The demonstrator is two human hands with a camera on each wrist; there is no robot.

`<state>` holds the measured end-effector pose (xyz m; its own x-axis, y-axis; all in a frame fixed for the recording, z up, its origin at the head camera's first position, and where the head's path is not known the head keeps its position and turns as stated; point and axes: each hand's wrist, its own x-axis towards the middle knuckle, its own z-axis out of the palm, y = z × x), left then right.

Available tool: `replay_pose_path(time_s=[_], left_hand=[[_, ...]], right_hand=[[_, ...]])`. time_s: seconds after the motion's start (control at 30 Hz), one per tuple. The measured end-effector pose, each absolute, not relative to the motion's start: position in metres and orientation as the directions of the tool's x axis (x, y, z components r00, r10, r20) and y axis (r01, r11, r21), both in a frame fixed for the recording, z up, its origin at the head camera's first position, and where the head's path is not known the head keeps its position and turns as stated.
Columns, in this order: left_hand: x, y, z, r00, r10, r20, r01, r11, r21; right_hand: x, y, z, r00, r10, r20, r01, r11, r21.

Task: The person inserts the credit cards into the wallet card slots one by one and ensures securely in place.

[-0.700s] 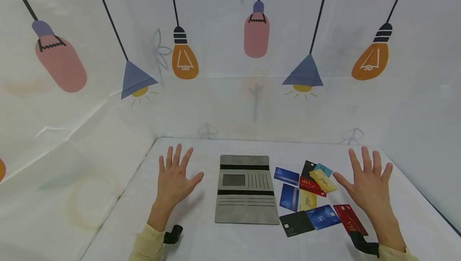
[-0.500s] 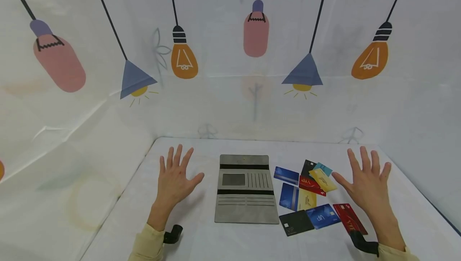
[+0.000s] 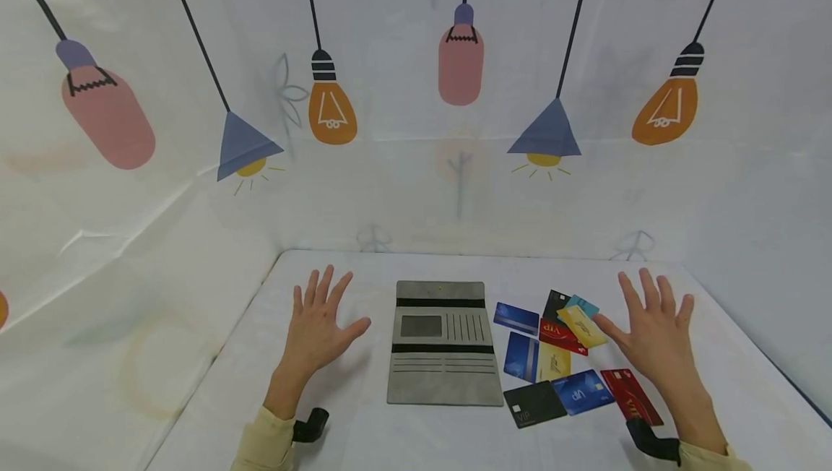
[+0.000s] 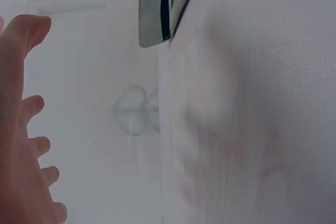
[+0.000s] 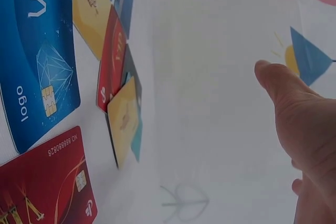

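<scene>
A grey wallet (image 3: 445,386) lies unfolded in the middle of the white table, showing a dark window, slots and two black bands. To its left my left hand (image 3: 316,330) hovers with fingers spread, holding nothing. Several bank cards are scattered right of the wallet: a black card (image 3: 536,404), a blue card (image 3: 583,391), a red card (image 3: 630,395), and an overlapping pile topped by a yellow card (image 3: 583,326). My right hand (image 3: 659,337), also spread and bare, hovers just right of that pile. In the left wrist view, only the wallet's end (image 4: 151,19) shows.
Behind the table (image 3: 351,449) hangs a white cloth wall (image 3: 403,189) printed with lamps and bulbs. A black curved piece (image 3: 312,425) sticks out at the left wrist, and a similar black piece (image 3: 650,441) at the right wrist covers part of the red card.
My right hand has shifted slightly left, toward the card pile. The left hand has drifted a little to the right. Wallet and cards lie where they were.
</scene>
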<state>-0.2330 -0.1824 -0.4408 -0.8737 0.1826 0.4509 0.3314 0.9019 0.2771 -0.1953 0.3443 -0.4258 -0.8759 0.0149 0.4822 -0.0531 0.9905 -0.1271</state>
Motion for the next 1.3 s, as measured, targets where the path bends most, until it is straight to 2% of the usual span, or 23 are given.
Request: replay_pose_path(time_s=[0.6,0.83,1.0,1.13,1.3], left_hand=[[-0.233,-0.180,-0.445,-0.885,0.229,0.406,0.380,0.859,0.343],[-0.232,-0.177,-0.447,-0.880,0.303,0.365,0.442,0.804,0.398],[-0.231,-0.174,-0.448,-0.885,0.355,0.301,0.460,0.768,0.445],[-0.228,-0.172,-0.448,-0.919,0.348,0.188,0.394,0.757,0.521],[-0.227,-0.167,-0.450,-0.938,0.334,0.095,0.329,0.766,0.553]], right_hand=[[-0.197,0.334,-0.428,-0.860,-0.011,0.511,-0.095,0.986,-0.138],[-0.197,0.329,-0.431,-0.855,-0.034,0.518,-0.120,0.984,-0.135],[-0.197,0.326,-0.432,-0.858,-0.055,0.511,-0.149,0.978,-0.144],[-0.196,0.323,-0.431,-0.872,-0.058,0.487,-0.163,0.971,-0.176],[-0.195,0.319,-0.429,-0.894,-0.040,0.446,-0.153,0.963,-0.220]])
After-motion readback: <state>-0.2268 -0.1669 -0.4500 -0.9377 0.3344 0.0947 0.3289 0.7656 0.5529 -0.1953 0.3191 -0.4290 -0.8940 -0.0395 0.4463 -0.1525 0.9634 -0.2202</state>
